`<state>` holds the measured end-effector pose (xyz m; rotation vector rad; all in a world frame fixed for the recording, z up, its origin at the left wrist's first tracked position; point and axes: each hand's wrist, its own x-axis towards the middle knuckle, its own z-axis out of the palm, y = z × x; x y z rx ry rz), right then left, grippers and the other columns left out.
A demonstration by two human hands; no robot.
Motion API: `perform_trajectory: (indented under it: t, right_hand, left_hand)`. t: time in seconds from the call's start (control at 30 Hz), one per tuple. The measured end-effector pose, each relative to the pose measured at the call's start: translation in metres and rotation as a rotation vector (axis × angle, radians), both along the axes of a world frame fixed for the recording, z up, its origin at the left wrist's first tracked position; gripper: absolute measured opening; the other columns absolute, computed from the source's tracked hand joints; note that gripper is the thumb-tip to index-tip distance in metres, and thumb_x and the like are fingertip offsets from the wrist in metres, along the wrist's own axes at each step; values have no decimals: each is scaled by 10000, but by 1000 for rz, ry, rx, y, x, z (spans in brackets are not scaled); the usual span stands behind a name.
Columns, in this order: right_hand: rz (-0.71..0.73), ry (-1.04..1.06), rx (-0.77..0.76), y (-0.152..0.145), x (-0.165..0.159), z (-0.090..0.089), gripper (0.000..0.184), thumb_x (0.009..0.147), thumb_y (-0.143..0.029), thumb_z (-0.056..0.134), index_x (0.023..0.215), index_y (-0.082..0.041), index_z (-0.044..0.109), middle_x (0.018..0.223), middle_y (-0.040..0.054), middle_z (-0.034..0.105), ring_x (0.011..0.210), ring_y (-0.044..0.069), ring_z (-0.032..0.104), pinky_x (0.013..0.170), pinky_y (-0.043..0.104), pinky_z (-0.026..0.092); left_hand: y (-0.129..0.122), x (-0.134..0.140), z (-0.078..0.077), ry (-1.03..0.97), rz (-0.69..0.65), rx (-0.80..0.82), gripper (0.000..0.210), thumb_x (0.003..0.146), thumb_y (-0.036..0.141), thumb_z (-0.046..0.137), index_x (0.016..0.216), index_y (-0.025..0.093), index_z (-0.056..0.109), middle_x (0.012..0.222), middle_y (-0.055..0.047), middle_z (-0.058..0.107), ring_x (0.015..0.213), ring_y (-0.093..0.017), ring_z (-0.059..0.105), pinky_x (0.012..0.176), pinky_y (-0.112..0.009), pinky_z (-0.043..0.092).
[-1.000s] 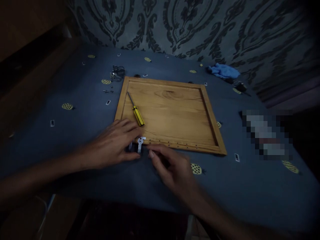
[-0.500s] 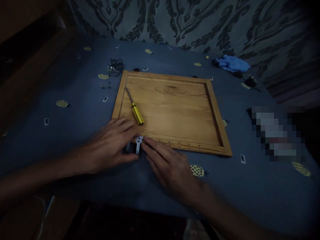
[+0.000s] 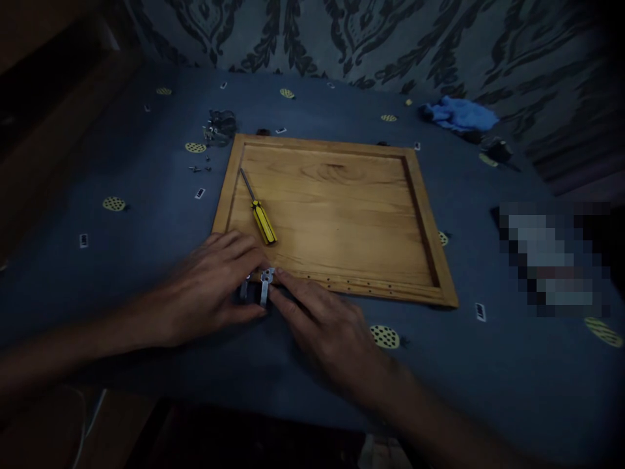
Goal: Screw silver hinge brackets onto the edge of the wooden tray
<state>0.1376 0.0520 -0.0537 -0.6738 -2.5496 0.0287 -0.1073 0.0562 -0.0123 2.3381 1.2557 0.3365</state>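
Observation:
A wooden framed panel (image 3: pixel 336 215) lies on the table, with small holes along its near rail. At the near left of that rail is a small silver metal bracket (image 3: pixel 266 284) with screw holes and a strip sticking out toward me. My left hand (image 3: pixel 212 286) is closed round the bracket from the left, thumb low and fingers over the rail. From the right, my right hand (image 3: pixel 325 319) presses its fingertips against the bracket, fingers together. A screwdriver with a yellow and black handle (image 3: pixel 264 223) rests on the panel, its shaft pointing away to the left.
Behind the panel's left corner lies a heap of metal pieces (image 3: pixel 219 127), with several screws (image 3: pixel 198 169) nearer me. A blue cloth (image 3: pixel 459 114) and a dark object (image 3: pixel 497 149) lie at the back right. A blurred-out item (image 3: pixel 547 257) sits at the right.
The view has shifted slightly, so things appear a little displaced. Both hands stay at the bracket with nearly the same hold; the screwdriver lies as before.

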Motion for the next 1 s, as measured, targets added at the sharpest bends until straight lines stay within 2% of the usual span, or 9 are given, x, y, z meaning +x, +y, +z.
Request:
perform_trajectory:
  t: [0.17,0.3,0.63,1.0]
  right_hand:
    - [0,-12,-12,-1,2,-3,400,1050,-45,426,1320,-113,714,1310,163,795,1079,236,786,841,344,701]
    - [7,-29,-27,-2,4,-4,409,1045,-44,430,1351,-114,692,1350,177,776,1106,246,786,825,358,711]
    - [-4,-4,4,-2,2,-6,378,1058,-50,434,1298,-110,720,1326,178,789,1069,248,800,808,357,707]
    - [1,-33,-18,-1,2,1,393,1065,-62,424,1314,-107,724,1315,183,792,1067,251,796,826,361,710]
  left_hand:
    - [3,-6,6,-95,0,-118,416,887,344,877,1207,228,638,1274,-44,679,1209,-264,627,1009,-403,535]
    - [3,-6,10,-106,26,-150,353,889,329,874,1138,228,645,1241,-40,676,1169,-254,639,977,-387,553]
    - [-1,-1,4,-50,14,-74,333,912,346,852,1128,192,651,1181,-69,676,1144,-293,614,978,-456,537]
    - [-2,0,1,-45,28,-37,283,943,343,821,1109,195,646,1169,-65,679,1139,-284,623,947,-448,518]
